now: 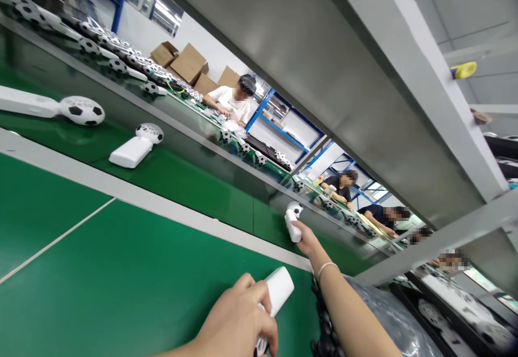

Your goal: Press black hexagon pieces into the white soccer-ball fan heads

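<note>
My left hand (238, 314) is closed around a white handheld fan (280, 288) above the green table; its handle points up and right, and my fingers cover most of its head. Farther out, my right hand (308, 240) grips the handle of a second white fan (292, 226) with a black-and-white football-patterned head, over the green conveyor belt (210, 195). I cannot tell whether that fan touches the belt. Two similar fans lie on the belt to the left: one nearer the middle (135, 146) and one at the far left (52, 106).
A pale rail (162, 201) separates the green table (133, 260) from the belt. Above slants a grey metal shelf (283, 39). Black trays (439, 319) with fans and a plastic bag (388, 314) are at the lower right. Co-workers sit across the line, near cardboard boxes (188, 63).
</note>
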`<state>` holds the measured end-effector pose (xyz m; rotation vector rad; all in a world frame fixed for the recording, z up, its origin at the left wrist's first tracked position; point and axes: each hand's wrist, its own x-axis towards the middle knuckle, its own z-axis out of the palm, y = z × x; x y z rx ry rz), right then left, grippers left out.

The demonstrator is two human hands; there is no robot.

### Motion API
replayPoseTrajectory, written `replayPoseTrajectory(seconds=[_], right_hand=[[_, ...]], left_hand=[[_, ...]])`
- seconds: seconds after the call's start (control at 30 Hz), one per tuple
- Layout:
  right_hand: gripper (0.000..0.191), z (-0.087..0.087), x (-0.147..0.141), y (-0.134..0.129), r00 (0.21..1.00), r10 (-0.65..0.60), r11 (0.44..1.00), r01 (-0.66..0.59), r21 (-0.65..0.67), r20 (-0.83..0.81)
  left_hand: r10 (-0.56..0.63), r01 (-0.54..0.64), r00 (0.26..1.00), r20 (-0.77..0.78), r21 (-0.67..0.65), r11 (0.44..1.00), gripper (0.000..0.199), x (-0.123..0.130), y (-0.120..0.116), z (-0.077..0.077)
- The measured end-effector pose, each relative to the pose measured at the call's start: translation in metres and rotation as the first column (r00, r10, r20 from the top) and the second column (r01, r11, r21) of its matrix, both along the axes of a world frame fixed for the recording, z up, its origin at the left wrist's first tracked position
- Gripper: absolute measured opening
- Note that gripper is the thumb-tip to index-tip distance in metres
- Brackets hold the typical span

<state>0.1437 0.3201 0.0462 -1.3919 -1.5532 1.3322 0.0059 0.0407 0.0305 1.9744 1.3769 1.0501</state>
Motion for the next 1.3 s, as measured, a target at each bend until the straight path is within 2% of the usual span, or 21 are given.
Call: replayPoseTrajectory(seconds=[0.1, 0.2, 0.4, 0.53, 0.63, 0.7, 0.77, 0.87, 0.97, 1.0, 1.1, 1.3], right_hand=[[0.026, 0.008, 0.01, -0.009, 0.977, 0.092, 0.994, -0.103, -0.043, -0.193], [0.031, 0.011, 0.014, -0.015, 0.944, 0.11, 0.987, -0.14, -0.074, -0.31], [0.028, 0.0, 0.007, -0.014, 0.931, 0.053, 0.983, -0.112, -0.145, -0.362], [0.023, 0.008, 0.003, -0.024, 0.917, 0.048, 0.97, -0.137, -0.199, -0.396], [0.026, 0.024, 0.01, -0.052, 0.898, 0.077, 0.952, -0.195, -0.235, -0.432], [0.033, 0.034, 0.023, -0.082, 0.89, 0.108, 0.937, -0.24, -0.255, -0.442], [0.04, 0.038, 0.04, -0.118, 0.914, 0.171, 0.938, -0.266, -0.223, -0.368], [0.052, 0.032, 0.067, -0.172, 0.943, 0.226, 0.957, -0.261, -0.122, -0.243], [0.059, 0.015, 0.084, -0.212, 0.954, 0.276, 0.959, -0.281, -0.024, -0.117], [0.06, 0.01, 0.086, -0.221, 0.953, 0.291, 0.957, -0.292, 0.0, -0.084], [0.062, 0.002, 0.084, -0.242, 0.952, 0.301, 0.953, -0.299, 0.038, -0.056], [0.058, 0.012, 0.074, -0.258, 0.92, 0.352, 0.936, -0.347, 0.059, -0.175]], left_hand=[[0.017, -0.017, 1.0, -0.017, 0.015, 1.0, 0.01, 0.001, -0.003, -0.002], [0.038, -0.036, 0.999, -0.035, 0.041, 0.999, 0.015, 0.002, -0.005, -0.006], [0.024, -0.02, 0.998, -0.063, 0.062, 0.998, 0.014, -0.002, 0.0, -0.007], [0.052, -0.048, 0.998, -0.044, 0.08, 0.996, 0.017, -0.002, -0.001, -0.006], [0.052, -0.049, 0.998, -0.02, 0.123, 0.991, 0.014, 0.001, -0.001, -0.008], [0.072, -0.069, 0.997, -0.014, 0.134, 0.989, 0.009, 0.001, 0.0, -0.008], [0.092, -0.09, 0.996, -0.014, 0.115, 0.989, 0.007, -0.005, 0.002, -0.005], [0.102, -0.1, 0.994, -0.038, 0.053, 0.994, 0.017, -0.025, 0.006, 0.005], [0.197, -0.2, 0.977, -0.087, -0.031, 0.979, 0.043, -0.044, 0.006, 0.015], [0.243, -0.249, 0.965, -0.103, -0.048, 0.967, 0.045, -0.047, 0.004, 0.017], [0.35, -0.358, 0.928, -0.125, -0.044, 0.933, 0.033, -0.047, -0.004, 0.016], [0.506, -0.491, 0.859, -0.08, 0.154, 0.858, 0.031, -0.032, -0.014, -0.002]])
